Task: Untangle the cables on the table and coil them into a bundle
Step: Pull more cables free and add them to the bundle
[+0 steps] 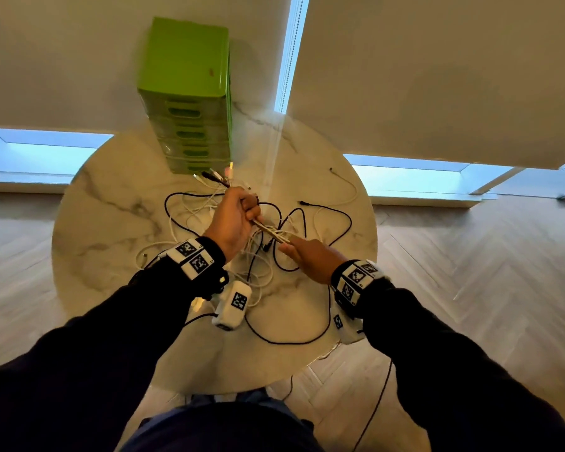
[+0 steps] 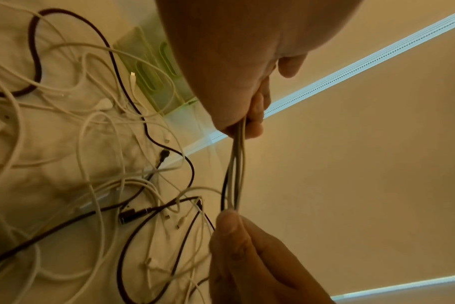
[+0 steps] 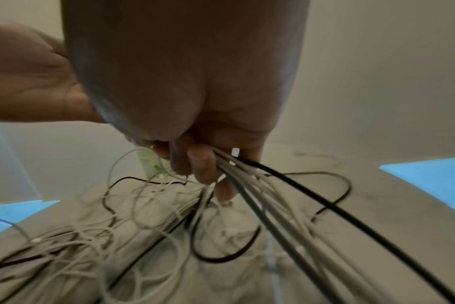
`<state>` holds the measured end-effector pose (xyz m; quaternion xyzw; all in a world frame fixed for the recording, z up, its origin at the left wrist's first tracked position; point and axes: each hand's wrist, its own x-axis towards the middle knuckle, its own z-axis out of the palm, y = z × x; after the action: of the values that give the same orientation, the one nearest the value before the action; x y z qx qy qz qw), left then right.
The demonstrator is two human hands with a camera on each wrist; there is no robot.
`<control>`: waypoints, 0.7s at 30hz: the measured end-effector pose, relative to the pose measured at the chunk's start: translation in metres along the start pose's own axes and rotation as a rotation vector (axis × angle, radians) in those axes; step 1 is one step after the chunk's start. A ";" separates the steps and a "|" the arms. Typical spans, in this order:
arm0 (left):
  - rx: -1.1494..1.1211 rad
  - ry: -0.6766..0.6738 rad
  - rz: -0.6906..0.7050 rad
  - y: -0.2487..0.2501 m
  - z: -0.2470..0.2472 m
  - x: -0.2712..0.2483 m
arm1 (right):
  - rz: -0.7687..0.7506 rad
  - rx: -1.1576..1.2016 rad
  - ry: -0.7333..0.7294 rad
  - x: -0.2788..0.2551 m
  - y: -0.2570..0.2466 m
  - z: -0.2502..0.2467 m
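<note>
A tangle of white and black cables [image 1: 265, 272] lies on the round marble table [image 1: 111, 223]. My left hand [image 1: 250, 213] grips a bunch of several cables, and their plug ends [image 1: 214, 179] stick out beyond the fist toward the back. My right hand [image 1: 287, 246] pinches the same bunch [image 1: 271, 231] a short way along, so it runs taut between the hands. The left wrist view shows the bunch [image 2: 237, 168] stretched from the left hand [image 2: 249, 123] down to the right hand [image 2: 229, 214]. In the right wrist view the right hand [image 3: 200, 164] holds several cables [image 3: 286, 216].
A tall green drawer unit [image 1: 190, 93] stands at the table's back edge, just behind the plug ends. One white cable [image 1: 349, 190] lies apart at the right. A black loop [image 1: 291, 340] reaches the table's front edge. Wooden floor [image 1: 470, 272] surrounds the table.
</note>
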<state>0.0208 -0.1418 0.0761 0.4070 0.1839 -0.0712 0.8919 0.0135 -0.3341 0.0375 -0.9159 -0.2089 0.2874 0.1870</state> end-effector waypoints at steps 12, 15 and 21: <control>0.480 0.121 0.035 -0.001 -0.069 0.015 | 0.062 0.155 -0.148 0.049 -0.016 -0.014; 0.508 0.114 0.010 -0.004 -0.070 0.014 | 0.153 -0.048 -0.085 0.070 0.014 -0.031; 0.536 0.135 -0.015 -0.005 -0.064 0.016 | 0.032 -0.111 -0.362 0.092 -0.003 -0.017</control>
<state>0.0171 -0.0961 0.0280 0.6308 0.2207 -0.0966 0.7376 0.0919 -0.2900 0.0108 -0.8613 -0.2402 0.4383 0.0911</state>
